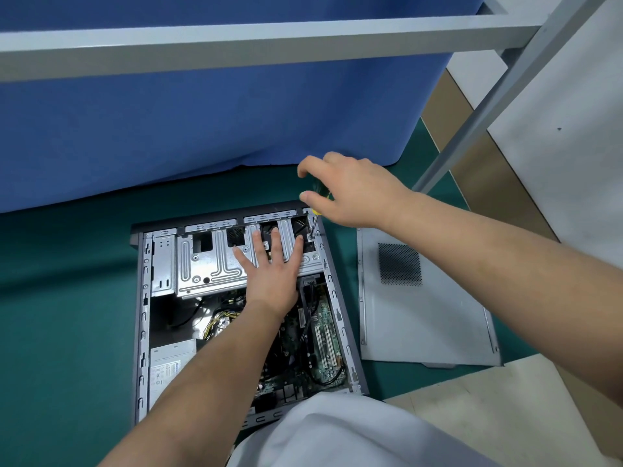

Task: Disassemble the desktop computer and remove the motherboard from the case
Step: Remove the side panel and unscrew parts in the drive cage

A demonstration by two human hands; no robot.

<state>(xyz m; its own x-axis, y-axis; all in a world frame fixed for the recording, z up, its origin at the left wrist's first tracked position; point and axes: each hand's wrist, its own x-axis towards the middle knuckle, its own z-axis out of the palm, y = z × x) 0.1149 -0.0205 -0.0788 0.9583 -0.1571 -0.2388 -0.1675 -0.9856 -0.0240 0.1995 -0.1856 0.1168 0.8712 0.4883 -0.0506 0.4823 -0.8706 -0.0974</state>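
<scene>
Right hand (350, 193) has its grip pinched round the screwdriver (315, 214) handle, tip down on a screw at the case (140, 298) corner. Left hand (273, 267), just left of and below that grip, lies flat with fingers spread on the drive cage (205, 261). Motherboard (323, 335) sits in the case, nearer me; side panel (421, 315) lies right, on the tabletop (67, 315).
</scene>
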